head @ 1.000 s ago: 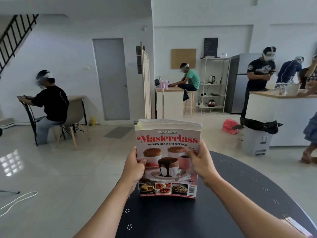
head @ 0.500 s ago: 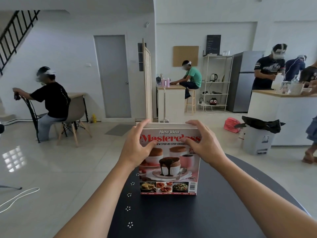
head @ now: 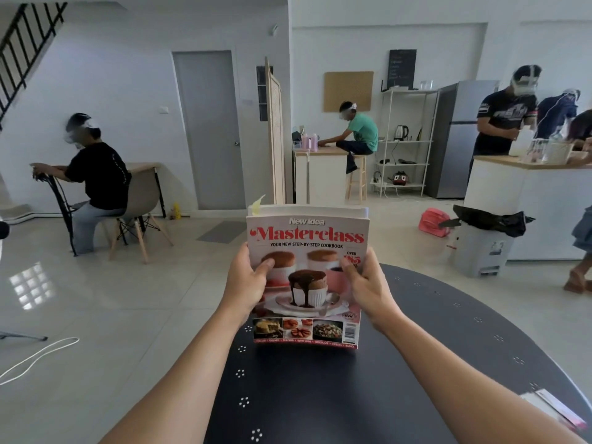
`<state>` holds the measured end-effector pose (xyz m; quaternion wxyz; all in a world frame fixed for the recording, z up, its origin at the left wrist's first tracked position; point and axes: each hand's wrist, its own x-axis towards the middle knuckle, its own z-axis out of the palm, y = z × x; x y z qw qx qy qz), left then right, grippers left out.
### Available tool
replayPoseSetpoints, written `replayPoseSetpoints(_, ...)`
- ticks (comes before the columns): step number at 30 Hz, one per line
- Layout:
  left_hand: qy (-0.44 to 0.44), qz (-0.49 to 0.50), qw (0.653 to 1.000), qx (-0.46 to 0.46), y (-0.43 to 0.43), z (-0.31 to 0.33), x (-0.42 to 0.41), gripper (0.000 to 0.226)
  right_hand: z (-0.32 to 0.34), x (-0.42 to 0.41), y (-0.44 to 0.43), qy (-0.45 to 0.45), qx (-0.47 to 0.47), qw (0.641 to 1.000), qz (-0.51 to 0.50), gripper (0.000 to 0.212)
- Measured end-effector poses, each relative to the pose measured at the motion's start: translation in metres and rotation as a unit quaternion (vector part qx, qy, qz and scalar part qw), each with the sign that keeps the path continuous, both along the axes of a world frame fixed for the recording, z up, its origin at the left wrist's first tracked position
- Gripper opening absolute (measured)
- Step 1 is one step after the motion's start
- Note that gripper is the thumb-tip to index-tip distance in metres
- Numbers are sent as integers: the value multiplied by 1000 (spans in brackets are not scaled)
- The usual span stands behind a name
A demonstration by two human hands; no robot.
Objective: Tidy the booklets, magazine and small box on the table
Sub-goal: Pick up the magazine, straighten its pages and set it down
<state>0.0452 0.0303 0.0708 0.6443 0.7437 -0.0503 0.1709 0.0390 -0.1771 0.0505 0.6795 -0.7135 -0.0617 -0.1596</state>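
A stack of booklets fronted by the pink "Masterclass" cookbook magazine [head: 307,280] stands upright on its lower edge on the round black table [head: 432,363]. My left hand [head: 248,282] grips its left side and my right hand [head: 365,283] grips its right side, thumbs on the cover. More page edges and a yellow sticky tab show behind the cover's top. At the table's right edge lies a whitish, pink-edged item [head: 559,408], partly cut off by my right forearm.
The table's far rim sits just behind the magazine, with tiled floor beyond. A grey bin [head: 483,248] with a black bag stands to the right. A seated person [head: 93,177] is far left; others work at counters behind. A white cable [head: 35,357] lies on the floor.
Both hands slid from the magazine's top edge back down to its sides. The stack now stands taller and the whitish item at the right has come back into view.
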Motion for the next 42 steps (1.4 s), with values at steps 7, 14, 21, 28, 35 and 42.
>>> replayPoseSetpoints(7,20,17,1000,14,18,-12,6,36,-6,10,17,8,-19,1000,7,28)
replayPoseSetpoints(14,65,-2,984,163,39,-41,5,25,-36,-4,4,28,-159,987,16,16)
replayPoseSetpoints(21,102,-2,985,142,48,-26,18,23,1,6,-4,87,-238,967,7,33)
replayPoseSetpoints(28,260,-29,955,136,49,-29,38,11,10,28,-9,214,-273,938,27,22)
replayPoseSetpoints(35,353,-39,922,157,44,-65,39,13,-37,40,-4,319,-276,906,37,20)
replayPoseSetpoints(42,402,-42,902,154,46,-81,45,10,-66,56,0,385,-227,893,44,16)
